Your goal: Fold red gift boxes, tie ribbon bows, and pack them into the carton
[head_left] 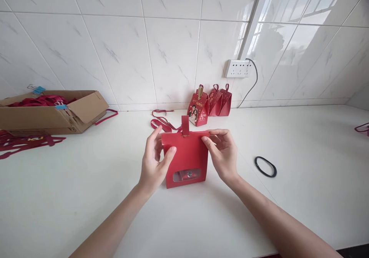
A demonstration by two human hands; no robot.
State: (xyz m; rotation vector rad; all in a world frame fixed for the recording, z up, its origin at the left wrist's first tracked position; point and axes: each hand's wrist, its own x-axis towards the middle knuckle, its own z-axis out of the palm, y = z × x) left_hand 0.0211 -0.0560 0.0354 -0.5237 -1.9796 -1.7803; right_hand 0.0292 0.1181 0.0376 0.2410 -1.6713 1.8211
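I hold a red paper gift box (186, 157) upright on the white counter, near its middle. A clear window sits low on its front and a red tab sticks up from its top edge. My left hand (154, 161) grips the box's left top corner, thumb on the front and fingers behind. My right hand (221, 153) pinches the right top corner the same way. Both hands are closed on the box.
Three finished red boxes (208, 103) stand against the tiled wall under a socket (238, 68). Loose red ribbons (163, 123) lie behind the held box. A cardboard carton (54, 114) with ribbons sits at the left. A black band (265, 166) lies to the right.
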